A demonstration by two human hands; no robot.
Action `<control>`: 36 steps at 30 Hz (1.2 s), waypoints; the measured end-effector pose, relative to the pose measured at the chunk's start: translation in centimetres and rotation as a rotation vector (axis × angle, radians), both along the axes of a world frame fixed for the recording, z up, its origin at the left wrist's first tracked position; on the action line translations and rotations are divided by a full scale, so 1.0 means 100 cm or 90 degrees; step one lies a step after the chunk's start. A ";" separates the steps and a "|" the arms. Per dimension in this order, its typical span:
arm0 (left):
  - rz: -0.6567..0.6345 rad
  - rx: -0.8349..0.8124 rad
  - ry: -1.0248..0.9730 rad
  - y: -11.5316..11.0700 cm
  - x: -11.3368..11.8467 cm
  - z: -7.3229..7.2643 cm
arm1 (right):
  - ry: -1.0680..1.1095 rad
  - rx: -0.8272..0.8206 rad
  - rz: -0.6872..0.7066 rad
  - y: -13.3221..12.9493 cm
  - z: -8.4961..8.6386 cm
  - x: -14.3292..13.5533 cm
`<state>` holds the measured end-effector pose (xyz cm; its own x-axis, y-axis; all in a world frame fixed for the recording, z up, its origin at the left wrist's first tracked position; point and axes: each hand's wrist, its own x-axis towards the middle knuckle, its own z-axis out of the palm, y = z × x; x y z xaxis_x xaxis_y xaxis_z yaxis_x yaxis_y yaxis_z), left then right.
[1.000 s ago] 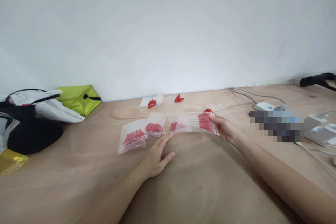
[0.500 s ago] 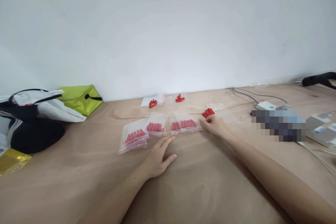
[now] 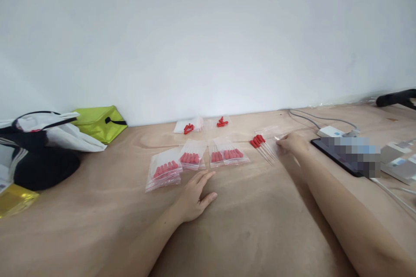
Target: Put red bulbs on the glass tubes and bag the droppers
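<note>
My left hand (image 3: 197, 194) lies on the table with its fingers stretched out and holds nothing. In front of it are zip bags (image 3: 165, 169) with red-tipped sticks inside, overlapping toward the left. My right hand (image 3: 290, 143) has its fingers closed on the edge of a clear plastic bag (image 3: 269, 131). Just left of that hand, several loose red-tipped sticks (image 3: 258, 141) lie side by side, their thin pale shafts pointing toward me. Further back are more red-tipped pieces (image 3: 222, 122) and another zip bag (image 3: 182, 125).
A lime green bag (image 3: 95, 121), a white cloth (image 3: 68, 132) and a dark cap (image 3: 48, 164) crowd the left side. On the right are a dark-edged phone-like device (image 3: 338, 160), a white adapter (image 3: 330, 131) and cables. A wall stands behind the table.
My right hand has moved right, off the loose sticks and onto the clear bag. The sticks' pale shafts now show. My left hand has hardly moved.
</note>
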<state>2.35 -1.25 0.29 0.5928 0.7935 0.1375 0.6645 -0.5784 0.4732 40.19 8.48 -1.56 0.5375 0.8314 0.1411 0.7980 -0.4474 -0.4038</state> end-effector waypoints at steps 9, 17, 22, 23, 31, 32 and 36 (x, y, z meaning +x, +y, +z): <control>-0.005 -0.008 0.001 0.000 0.000 0.000 | 0.085 0.486 0.160 -0.009 0.030 -0.043; 0.113 0.214 -0.106 0.000 -0.002 -0.010 | 0.644 0.282 0.642 -0.056 0.022 -0.149; -0.048 0.299 -0.046 -0.001 -0.003 -0.007 | 0.554 0.139 0.900 -0.075 0.012 -0.167; -0.108 0.276 -0.023 -0.002 -0.002 -0.005 | 0.470 0.169 0.890 -0.073 0.013 -0.163; -0.195 0.048 0.114 -0.007 0.003 0.005 | -0.028 0.093 0.164 -0.015 0.015 -0.060; -0.187 0.047 0.114 -0.009 0.004 0.006 | -0.039 0.050 0.122 -0.011 0.011 -0.047; -0.092 0.045 0.122 -0.023 0.017 0.008 | -0.042 -0.003 0.107 -0.006 -0.005 -0.023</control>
